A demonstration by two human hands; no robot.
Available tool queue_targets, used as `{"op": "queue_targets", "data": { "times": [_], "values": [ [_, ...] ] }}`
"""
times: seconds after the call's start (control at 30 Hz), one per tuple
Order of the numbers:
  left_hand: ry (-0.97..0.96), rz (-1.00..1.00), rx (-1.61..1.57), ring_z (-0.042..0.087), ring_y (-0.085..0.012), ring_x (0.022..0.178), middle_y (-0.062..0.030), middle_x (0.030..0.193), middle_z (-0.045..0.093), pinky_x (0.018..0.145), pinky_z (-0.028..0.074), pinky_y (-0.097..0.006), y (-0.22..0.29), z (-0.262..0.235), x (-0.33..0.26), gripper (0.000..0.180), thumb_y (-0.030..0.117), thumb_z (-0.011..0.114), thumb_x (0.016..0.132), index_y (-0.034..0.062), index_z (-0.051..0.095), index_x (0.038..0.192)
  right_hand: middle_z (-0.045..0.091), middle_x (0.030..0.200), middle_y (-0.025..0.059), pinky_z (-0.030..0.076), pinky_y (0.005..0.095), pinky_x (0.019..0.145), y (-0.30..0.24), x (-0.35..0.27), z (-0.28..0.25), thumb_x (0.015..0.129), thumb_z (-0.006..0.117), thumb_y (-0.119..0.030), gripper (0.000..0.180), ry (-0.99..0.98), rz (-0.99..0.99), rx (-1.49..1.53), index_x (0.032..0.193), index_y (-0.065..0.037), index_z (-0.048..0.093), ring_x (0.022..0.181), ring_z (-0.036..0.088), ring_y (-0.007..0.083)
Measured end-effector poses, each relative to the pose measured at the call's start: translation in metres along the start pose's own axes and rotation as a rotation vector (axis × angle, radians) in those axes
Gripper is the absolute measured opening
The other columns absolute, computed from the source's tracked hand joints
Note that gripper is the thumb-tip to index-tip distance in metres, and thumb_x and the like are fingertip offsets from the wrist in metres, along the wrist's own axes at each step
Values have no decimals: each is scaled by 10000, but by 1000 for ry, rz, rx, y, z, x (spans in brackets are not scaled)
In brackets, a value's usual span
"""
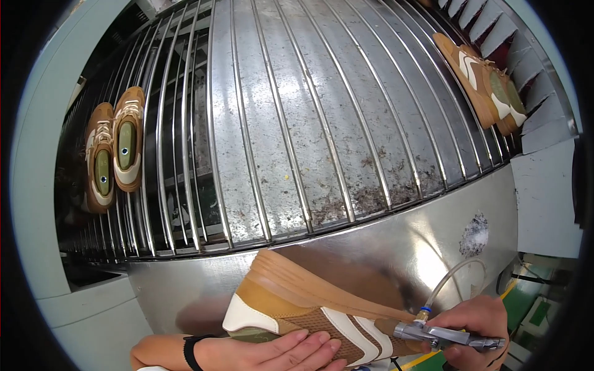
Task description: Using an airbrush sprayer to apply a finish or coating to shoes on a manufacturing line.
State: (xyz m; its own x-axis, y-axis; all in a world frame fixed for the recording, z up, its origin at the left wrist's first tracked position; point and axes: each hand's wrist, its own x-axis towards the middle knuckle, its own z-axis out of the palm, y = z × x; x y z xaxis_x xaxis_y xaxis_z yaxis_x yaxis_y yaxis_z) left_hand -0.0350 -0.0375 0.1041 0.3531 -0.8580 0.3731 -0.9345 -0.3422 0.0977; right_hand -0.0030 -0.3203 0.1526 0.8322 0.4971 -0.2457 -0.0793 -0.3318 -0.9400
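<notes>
A brown sneaker point(303, 309) with white stripes and a tan sole lies on its side at the lower middle, in front of the metal frame. My left hand point(284, 352) holds it, fingers laid across the upper near the heel; the thumb is hidden. My right hand point(479, 321) is closed around a small metal spray gun point(427, 334) with a blue hose fitting. The gun's nozzle end is right by the sneaker's sole edge, toward the toe. Whether they touch, I cannot tell. A clear hose point(455, 270) curves up from the fitting.
Beyond my hands runs a conveyor of metal rods point(322, 117) over a dirty metal plate. One pair of brown sneakers point(129, 139) with green insoles stands at its left. Another pair point(479, 83) lies at the right, beside hanging flaps point(538, 83). A steel panel point(402, 247) borders the front.
</notes>
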Motion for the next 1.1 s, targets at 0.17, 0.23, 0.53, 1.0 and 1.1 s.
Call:
{"op": "queue_targets", "data": {
  "times": [0.17, 0.23, 0.53, 1.0, 1.1],
  "values": [
    [-38, 25, -3, 657, -253, 964, -115, 1019, 678, 912, 504, -360, 4, -4, -2, 216, 221, 545, 903, 95, 666, 1029, 667, 746, 133, 490, 315, 596, 0, -18, -2, 831, 603, -424, 462, 64, 80, -22, 970, 14, 651, 634, 656, 259],
    [10, -74, -52, 655, -255, 969, -116, 1020, 679, 918, 501, -371, 10, 0, -4, 221, 218, 541, 906, 90, 665, 1038, 667, 740, 127, 490, 312, 597, 0, -22, -5, 833, 605, -428, 467, 68, 108, -20, 969, 16, 652, 636, 657, 249],
    [17, -107, -54, 655, -254, 964, -113, 1007, 680, 918, 504, -366, 13, 0, 5, 192, 195, 593, 884, 99, 660, 1035, 673, 794, 134, 504, 304, 620, 13, -49, -12, 857, 603, -346, 406, 193, 65, 90, 1003, 31, 642, 671, 660, 223],
    [-578, -417, -190, 643, -341, 836, -201, 974, 627, 720, 537, -363, -13, -14, 90, 567, 281, 701, 729, -70, 490, 1122, 629, 798, 201, 539, 351, 555, 160, -101, -26, 871, 522, -496, 656, 1063, -193, 651, 1187, 67, 406, 609, 632, 275],
    [-897, -565, -298, 651, -339, 795, -200, 911, 643, 709, 539, -365, -38, -7, 125, 636, 317, 759, 645, -68, 525, 1094, 620, 792, 170, 509, 293, 515, 195, -101, -11, 893, 498, -486, 624, 1238, -263, 797, 1235, 26, 398, 587, 616, 223]
  ]
}}
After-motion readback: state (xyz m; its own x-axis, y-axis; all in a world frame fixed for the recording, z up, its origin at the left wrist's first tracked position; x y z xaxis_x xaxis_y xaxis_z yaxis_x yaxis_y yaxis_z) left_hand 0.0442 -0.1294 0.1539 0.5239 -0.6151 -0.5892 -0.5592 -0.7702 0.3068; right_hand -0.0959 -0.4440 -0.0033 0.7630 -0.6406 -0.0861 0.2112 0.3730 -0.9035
